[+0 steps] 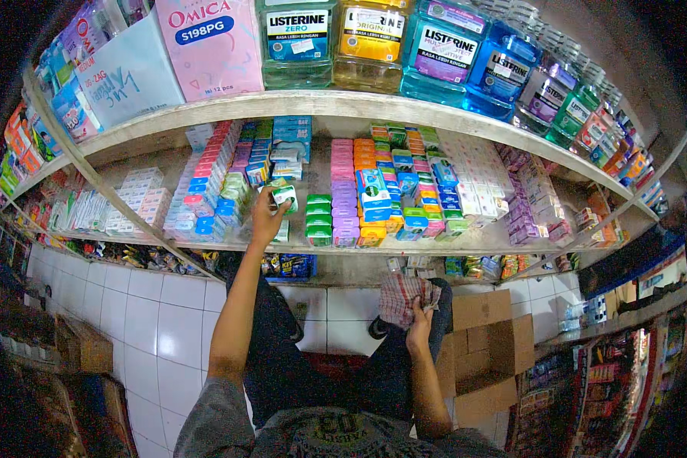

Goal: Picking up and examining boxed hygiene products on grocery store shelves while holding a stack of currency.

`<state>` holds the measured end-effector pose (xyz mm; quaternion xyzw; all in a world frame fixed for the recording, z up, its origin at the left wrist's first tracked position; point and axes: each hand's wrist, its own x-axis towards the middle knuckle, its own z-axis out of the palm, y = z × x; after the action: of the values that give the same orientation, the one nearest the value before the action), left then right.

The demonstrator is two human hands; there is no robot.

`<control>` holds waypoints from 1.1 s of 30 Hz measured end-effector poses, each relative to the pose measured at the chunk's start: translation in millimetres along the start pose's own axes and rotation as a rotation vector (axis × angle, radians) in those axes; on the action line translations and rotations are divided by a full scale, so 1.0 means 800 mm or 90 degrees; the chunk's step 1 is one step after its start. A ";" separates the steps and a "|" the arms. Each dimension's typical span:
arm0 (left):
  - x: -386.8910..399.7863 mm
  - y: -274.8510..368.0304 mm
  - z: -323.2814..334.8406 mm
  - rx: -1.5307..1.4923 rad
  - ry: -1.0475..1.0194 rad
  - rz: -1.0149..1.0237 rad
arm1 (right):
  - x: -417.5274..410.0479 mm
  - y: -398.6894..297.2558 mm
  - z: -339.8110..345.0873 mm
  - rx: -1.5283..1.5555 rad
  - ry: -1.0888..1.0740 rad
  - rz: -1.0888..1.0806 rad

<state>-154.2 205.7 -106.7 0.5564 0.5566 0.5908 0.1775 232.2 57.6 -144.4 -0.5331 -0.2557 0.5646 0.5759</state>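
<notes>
On the middle shelf, my left hand (267, 216) grips a small white and green box (285, 198), probably boxed soap. A similar white and green box (281, 231) stands on the shelf just below it. To the right are stacks of green boxes (319, 220) and purple boxes (344, 213). A larger light-blue pack (374, 196) lies on top of the neighbouring orange stack. My right hand (419, 320) rests by my right knee, its fingers closed around a red and white checked cloth (403, 297).
Listerine bottles (370, 43) and a pink Omica box (212, 51) line the upper shelf (297, 106), which overhangs the middle one. Slanting metal bars (111, 200) cross both sides. An opened cardboard box (481, 355) sits on the tiled floor (169, 320) at my right.
</notes>
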 end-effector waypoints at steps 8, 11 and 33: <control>0.021 -0.002 0.001 0.099 -0.075 0.049 | 0.000 -0.006 0.002 -0.031 -0.029 -0.063; 0.021 0.000 0.003 0.074 -0.121 0.067 | 0.004 -0.001 0.000 -0.008 -0.042 -0.063; 0.053 0.028 -0.039 0.388 -0.081 0.185 | 0.007 0.003 -0.004 -0.048 -0.044 -0.072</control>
<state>-185.4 219.4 -60.1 0.6930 0.6105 0.3804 -0.0483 235.6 61.1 -149.4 -0.5197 -0.3263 0.5388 0.5772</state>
